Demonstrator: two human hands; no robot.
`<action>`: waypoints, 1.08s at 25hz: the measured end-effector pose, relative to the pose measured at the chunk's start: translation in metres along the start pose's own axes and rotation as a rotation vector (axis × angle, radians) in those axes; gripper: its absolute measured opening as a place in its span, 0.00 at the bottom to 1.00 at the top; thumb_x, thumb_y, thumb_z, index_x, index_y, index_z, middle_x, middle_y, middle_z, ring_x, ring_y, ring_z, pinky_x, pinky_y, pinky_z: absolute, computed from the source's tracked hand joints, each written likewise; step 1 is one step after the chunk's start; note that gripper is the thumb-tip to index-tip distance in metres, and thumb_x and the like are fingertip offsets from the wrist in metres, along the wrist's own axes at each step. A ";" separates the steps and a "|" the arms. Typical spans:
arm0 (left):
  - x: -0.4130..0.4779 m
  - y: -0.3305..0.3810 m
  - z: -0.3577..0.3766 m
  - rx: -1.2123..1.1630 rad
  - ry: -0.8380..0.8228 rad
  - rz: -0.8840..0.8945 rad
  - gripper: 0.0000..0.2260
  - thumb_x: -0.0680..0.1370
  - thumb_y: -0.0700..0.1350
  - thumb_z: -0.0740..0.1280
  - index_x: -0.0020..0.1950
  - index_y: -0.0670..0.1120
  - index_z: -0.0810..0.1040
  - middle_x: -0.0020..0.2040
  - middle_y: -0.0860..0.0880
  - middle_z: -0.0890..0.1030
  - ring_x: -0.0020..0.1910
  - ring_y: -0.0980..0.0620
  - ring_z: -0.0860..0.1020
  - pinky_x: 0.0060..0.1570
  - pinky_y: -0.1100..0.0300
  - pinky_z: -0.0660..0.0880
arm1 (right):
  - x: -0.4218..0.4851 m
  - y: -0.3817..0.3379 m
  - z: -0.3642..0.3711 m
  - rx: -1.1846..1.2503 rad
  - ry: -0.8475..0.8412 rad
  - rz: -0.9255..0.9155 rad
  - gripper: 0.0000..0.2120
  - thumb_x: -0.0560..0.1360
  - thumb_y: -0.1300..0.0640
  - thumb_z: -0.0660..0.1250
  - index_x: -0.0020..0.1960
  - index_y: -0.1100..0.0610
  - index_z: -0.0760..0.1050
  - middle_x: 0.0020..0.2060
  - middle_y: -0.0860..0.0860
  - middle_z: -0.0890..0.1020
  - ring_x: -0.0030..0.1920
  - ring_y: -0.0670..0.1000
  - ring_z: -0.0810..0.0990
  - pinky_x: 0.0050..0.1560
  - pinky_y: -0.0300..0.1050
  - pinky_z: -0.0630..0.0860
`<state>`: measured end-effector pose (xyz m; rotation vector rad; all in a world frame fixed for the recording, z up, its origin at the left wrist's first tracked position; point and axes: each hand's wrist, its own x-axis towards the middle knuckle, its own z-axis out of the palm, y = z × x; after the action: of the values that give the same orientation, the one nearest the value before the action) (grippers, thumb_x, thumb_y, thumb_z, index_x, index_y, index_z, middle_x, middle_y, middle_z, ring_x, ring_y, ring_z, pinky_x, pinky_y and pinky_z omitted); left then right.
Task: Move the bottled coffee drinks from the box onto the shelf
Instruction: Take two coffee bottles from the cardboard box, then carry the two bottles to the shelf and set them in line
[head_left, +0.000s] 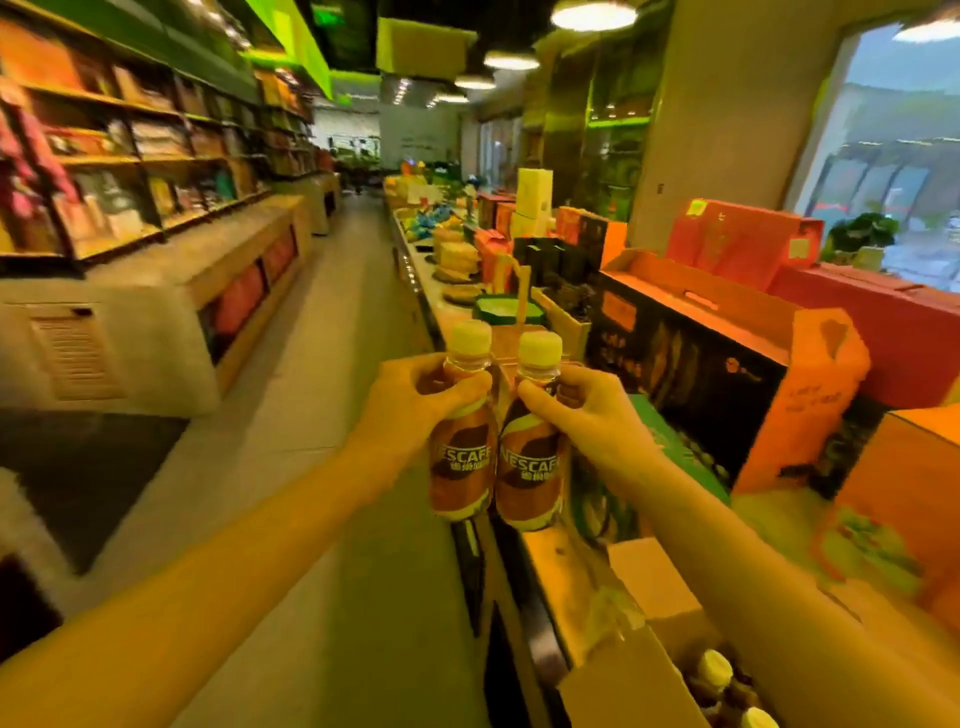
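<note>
1. Two coffee bottles are held up in the air, side by side and upright. They sit so close that they touch or nearly touch.
2. The left bottle (461, 447) has a pale cap, a clear neck and a brown label that reads NESCAFE.
3. The right bottle (531, 457) looks the same, with the same cap and label.
4. The left hand (415, 400) is wrapped around the top part of the left bottle, just under the neck. Its fingers are curled tight on the bottle, with the thumb in front.
5. The right hand (587, 410) grips the right bottle at the same height. Its fingers are closed on it too, with the thumb in front.
6. Both bare arms reach forward from the bottom of the view.
7. Low in the right corner is an open cardboard box (644, 680). More bottles (716, 670) with pale caps stand inside it.
8. The box sits on a long counter (550, 566) on the right side.
9. Big orange and red boxes (737, 374) stand on the counter past the hands.
10. An aisle (337, 322) runs ahead between the counter and the left wall.
11. Shelves (130, 171) full of goods, too blurred to name, line the left wall.
</note>
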<state>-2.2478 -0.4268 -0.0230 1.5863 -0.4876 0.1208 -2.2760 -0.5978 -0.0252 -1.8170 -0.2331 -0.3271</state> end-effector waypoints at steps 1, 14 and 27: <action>-0.005 0.001 -0.026 0.020 0.066 -0.003 0.08 0.72 0.41 0.70 0.42 0.55 0.79 0.35 0.58 0.82 0.35 0.65 0.81 0.34 0.72 0.76 | 0.012 -0.005 0.026 0.014 -0.054 -0.012 0.02 0.73 0.55 0.68 0.45 0.50 0.79 0.39 0.44 0.84 0.40 0.41 0.83 0.42 0.36 0.79; -0.103 0.018 -0.413 0.313 0.665 -0.086 0.04 0.72 0.44 0.71 0.41 0.54 0.81 0.42 0.53 0.84 0.45 0.53 0.81 0.49 0.57 0.77 | 0.099 -0.100 0.438 0.240 -0.528 -0.111 0.04 0.74 0.55 0.67 0.48 0.51 0.78 0.38 0.43 0.83 0.39 0.40 0.82 0.39 0.32 0.76; -0.153 0.022 -0.723 0.421 1.075 -0.173 0.01 0.74 0.44 0.68 0.42 0.50 0.78 0.42 0.51 0.81 0.42 0.56 0.79 0.40 0.63 0.73 | 0.181 -0.186 0.799 0.299 -0.871 -0.229 0.09 0.75 0.55 0.65 0.53 0.55 0.76 0.43 0.45 0.80 0.46 0.44 0.79 0.48 0.40 0.76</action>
<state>-2.2377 0.3123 0.0040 1.6960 0.5452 0.9298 -2.0859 0.2196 0.0086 -1.5351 -1.0412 0.3533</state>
